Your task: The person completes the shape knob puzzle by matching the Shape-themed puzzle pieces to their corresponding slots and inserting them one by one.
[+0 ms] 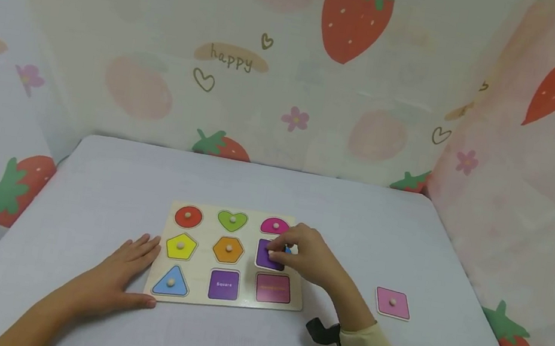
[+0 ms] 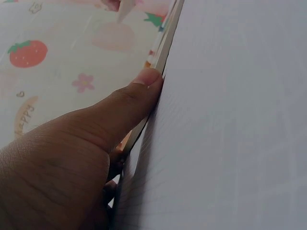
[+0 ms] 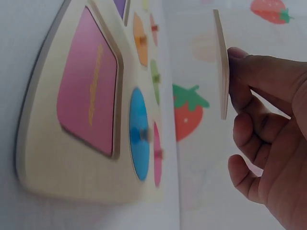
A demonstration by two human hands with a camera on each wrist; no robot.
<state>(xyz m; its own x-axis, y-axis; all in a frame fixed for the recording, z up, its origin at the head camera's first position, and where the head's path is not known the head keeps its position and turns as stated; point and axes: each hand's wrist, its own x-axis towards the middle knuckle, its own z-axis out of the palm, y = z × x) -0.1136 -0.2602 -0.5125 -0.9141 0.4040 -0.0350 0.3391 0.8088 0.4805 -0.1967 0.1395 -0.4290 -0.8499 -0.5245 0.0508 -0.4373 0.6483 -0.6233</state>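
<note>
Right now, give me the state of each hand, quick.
Left hand: open, fingers flat against the puzzle board edge.
Right hand: pinching the purple piece, lifted above the board.

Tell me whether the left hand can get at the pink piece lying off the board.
Probably not easily: the left hand rests at the board's left edge, and the pink piece lies beyond the right hand.

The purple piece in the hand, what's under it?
Under the purple piece, held up by the right hand, is a blue slot in the board. Any word printed there can't be seen.
</note>
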